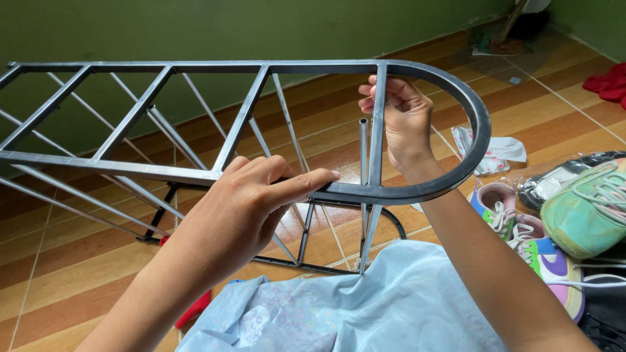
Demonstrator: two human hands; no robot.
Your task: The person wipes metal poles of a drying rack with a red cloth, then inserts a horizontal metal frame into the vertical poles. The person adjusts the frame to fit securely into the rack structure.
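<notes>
A dark grey plastic ladder-shaped frame [195,68] with a rounded end lies flat across the view, held up above the floor. My left hand [251,199] grips its near rail next to the rounded end. My right hand [403,120] reaches up through the rounded loop and is closed around the crossbar there. A thin grey metal tube [362,156] stands upright just left of that crossbar, not touching my right hand. Several more thin tubes slant below the frame down to a second dark frame [326,266] on the floor.
Light blue patterned cloth [365,306] covers my lap at the bottom. Several colourful sneakers [574,215] lie at the right on the wooden floor. A white wrapper [502,148] lies beyond them, a red cloth [610,83] at far right. A green wall runs behind.
</notes>
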